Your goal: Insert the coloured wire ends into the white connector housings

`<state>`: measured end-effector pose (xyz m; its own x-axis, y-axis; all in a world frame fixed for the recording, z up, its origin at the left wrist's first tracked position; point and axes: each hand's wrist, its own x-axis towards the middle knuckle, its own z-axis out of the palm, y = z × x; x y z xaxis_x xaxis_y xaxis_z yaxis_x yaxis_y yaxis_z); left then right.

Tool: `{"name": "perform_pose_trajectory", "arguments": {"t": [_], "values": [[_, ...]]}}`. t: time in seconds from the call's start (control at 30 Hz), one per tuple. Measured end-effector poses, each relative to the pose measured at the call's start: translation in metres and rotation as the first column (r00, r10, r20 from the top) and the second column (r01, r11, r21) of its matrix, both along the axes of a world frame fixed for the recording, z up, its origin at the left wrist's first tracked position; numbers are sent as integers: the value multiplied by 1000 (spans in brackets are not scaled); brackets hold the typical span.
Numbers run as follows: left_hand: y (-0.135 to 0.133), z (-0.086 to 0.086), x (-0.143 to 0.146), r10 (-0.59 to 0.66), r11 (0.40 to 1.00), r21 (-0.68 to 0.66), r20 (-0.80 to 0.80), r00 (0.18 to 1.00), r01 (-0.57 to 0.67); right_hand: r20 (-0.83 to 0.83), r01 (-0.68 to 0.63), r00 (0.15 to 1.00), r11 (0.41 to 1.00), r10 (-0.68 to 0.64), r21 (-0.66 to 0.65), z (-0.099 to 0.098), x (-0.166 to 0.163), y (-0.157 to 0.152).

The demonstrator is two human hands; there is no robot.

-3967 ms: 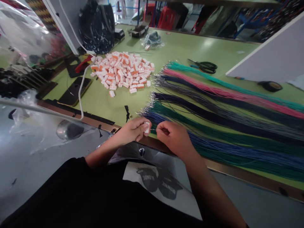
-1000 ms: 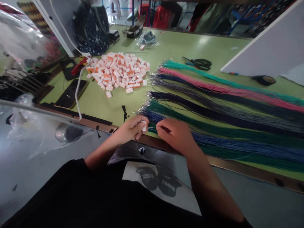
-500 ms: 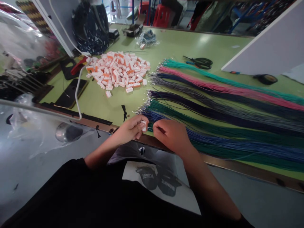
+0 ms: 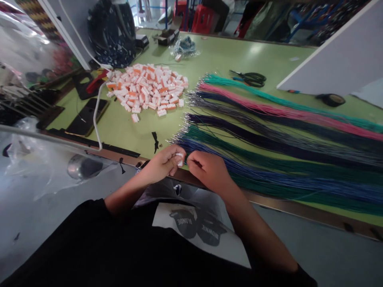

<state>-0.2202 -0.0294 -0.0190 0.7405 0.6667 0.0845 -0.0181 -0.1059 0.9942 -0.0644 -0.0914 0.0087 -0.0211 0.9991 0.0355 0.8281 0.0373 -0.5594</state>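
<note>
My left hand [image 4: 163, 164] is closed round a small white connector [image 4: 179, 157] at the near edge of the green table [image 4: 227, 59]. My right hand [image 4: 208, 171] is pinched shut right beside it, fingertips almost touching the connector, holding a thin wire end I can barely make out. Both hands hover over the tips of the blue wire bundle [image 4: 269, 175]. Further bundles lie fanned out beyond: green [image 4: 254, 157], dark purple [image 4: 239, 133], grey, pink [image 4: 269, 109] and teal [image 4: 257, 95]. A heap of white and orange connectors [image 4: 148, 87] lies further back on the left.
Scissors [image 4: 249, 77] lie past the wires and a roll of black tape [image 4: 331, 99] at the right. A phone [image 4: 86, 115] with a white cable [image 4: 97, 111], a dark bag [image 4: 110, 32] and a plastic bag of parts [image 4: 182, 47] are at the left and back. A white panel [image 4: 338, 59] stands at right.
My right hand has moved left, closing the gap to the connector in my left hand. The left hand has stayed nearly in place.
</note>
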Motion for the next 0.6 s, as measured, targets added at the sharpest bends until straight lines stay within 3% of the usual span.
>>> {"name": "perform_pose_trajectory", "arguments": {"t": [0.2,0.3,0.37,0.43,0.5,0.6], "values": [[0,0,-1,1,1000,22,-19,1000,0,11,-15,1000,999,15,-34,-7,-3,-3],[0,0,-1,-54,998,42,-7,999,54,-109,-169,982,979,157,-110,2,14,0],[-1,-2,-1,-82,995,50,20,996,81,-106,-232,969,968,222,-92,11,36,7],[-1,-3,-1,-86,995,56,44,995,84,89,-81,993,997,80,5,17,61,18],[-1,-4,-1,-87,995,56,52,995,84,356,78,928,992,-110,102,16,83,32],[-1,-6,-1,-93,995,44,51,994,91,604,86,788,993,-118,82,4,99,50]]}}
